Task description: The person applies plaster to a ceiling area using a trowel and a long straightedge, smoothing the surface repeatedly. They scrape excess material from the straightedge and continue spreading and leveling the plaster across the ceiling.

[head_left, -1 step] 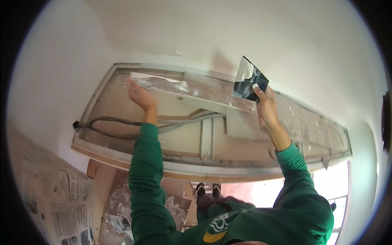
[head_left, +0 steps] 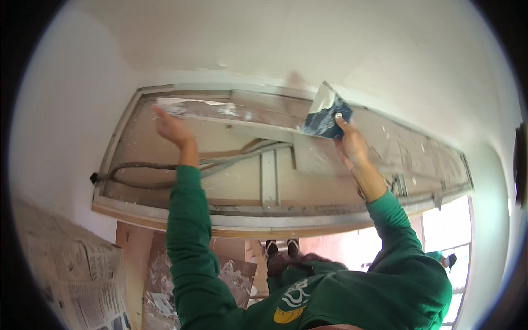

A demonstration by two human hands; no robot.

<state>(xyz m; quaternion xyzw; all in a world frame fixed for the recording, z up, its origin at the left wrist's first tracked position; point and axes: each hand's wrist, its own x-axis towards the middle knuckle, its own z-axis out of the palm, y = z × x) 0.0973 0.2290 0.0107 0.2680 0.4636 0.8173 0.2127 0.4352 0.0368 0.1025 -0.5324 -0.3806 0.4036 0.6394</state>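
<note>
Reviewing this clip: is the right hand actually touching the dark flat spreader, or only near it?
Touching. The head view shows it: the right hand's thumb lies over the smeared face of the dark flat spreader.

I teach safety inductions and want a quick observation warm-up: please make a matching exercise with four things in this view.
1. flat scraper
2. long, white-smeared strip
3. right sleeve
4. newspaper

A. one end at the left hand
B. lower left of the picture
C. green
D. in the right hand

Pairs: 1-D, 2-A, 3-C, 4-B
</note>
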